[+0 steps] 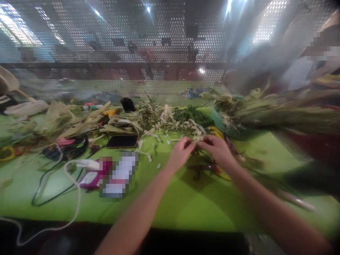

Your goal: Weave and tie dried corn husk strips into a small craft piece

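Both hands meet over the green table (186, 209), just in front of a heap of pale and green plant scraps (159, 117). Closed fingers of my left hand (182, 150) pinch a small pale plant piece (198, 139). From the right, my right hand (214, 147) closes its fingertips on that same piece. Its exact shape is blurred. Below the hands, a dark tool with a red and yellow handle (219, 171) lies on the table, partly in shadow.
A black phone (122, 141), a purple packet (91, 179) and a white cable (79, 198) lie to the left. Dry husks (77, 125) spread behind them. A green basket (223, 122) and long leaves (287, 111) are at right. A person (305, 71) is at far right.
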{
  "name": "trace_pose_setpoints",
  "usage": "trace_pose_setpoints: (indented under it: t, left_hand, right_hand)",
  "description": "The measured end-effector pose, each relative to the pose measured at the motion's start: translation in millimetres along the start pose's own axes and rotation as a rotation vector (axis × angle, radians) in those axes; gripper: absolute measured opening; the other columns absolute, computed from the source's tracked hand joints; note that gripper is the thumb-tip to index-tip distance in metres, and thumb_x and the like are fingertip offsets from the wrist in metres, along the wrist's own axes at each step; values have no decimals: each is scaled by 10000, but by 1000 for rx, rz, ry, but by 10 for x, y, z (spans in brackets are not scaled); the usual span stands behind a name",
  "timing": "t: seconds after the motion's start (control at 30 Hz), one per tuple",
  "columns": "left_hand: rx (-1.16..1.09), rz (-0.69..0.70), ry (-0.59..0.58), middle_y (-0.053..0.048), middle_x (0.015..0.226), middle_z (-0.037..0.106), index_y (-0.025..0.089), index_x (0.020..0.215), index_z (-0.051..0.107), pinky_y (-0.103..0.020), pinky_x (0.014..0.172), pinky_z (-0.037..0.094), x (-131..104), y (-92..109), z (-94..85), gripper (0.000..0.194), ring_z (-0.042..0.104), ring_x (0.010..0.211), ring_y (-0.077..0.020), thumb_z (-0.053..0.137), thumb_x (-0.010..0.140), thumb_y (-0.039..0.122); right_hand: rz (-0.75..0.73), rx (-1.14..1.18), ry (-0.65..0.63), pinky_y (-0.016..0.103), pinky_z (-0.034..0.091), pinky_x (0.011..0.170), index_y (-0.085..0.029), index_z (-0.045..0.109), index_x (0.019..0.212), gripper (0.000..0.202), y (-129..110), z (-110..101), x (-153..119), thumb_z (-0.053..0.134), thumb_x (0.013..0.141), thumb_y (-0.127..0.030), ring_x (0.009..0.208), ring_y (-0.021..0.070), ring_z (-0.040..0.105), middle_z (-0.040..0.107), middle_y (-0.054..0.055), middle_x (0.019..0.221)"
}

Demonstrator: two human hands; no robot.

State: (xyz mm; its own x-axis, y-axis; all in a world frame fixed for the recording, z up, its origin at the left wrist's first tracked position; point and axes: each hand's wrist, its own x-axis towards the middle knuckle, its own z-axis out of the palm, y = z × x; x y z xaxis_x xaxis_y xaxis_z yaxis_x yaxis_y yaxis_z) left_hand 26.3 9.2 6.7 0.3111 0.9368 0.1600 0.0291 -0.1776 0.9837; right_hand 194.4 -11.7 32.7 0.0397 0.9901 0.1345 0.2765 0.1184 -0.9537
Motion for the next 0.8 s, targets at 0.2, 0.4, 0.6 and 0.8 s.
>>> trace_pose_setpoints:
  t: [0.2,0.4,0.6,0.8]
  left_hand:
    - [-246,-62,-43,-2,745,588,169,836,586,-275,665,471,37,-86,0,251,564,667,-126,669,815,405]
    - [-530,-231,-176,8,688,589,167,762,576,-273,631,479,43,-50,-43,305,565,614,-117,760,720,406]
    - [-279,-138,-80,-36,815,646,171,834,639,-298,776,473,53,79,-192,396,591,764,-148,607,818,565]
    - [76,-12,-64,-11,792,617,175,902,637,-254,678,393,11,147,-217,317,525,721,-123,635,824,482]
  right_hand:
    - [19,96,-63,282,427,672,-169,658,813,358,92,29,8,775,664,-473,697,149,536,618,-10,727]
    - [98,326,-157,297,467,793,-199,661,757,223,27,48,-31,785,667,-360,758,151,598,665,-6,771]
    - [120,266,-139,303,481,744,-201,697,853,246,52,59,-46,753,704,-388,763,166,611,697,27,841]
    - [41,98,-144,294,459,684,-197,683,820,227,93,94,-40,729,722,-396,728,167,576,663,15,779]
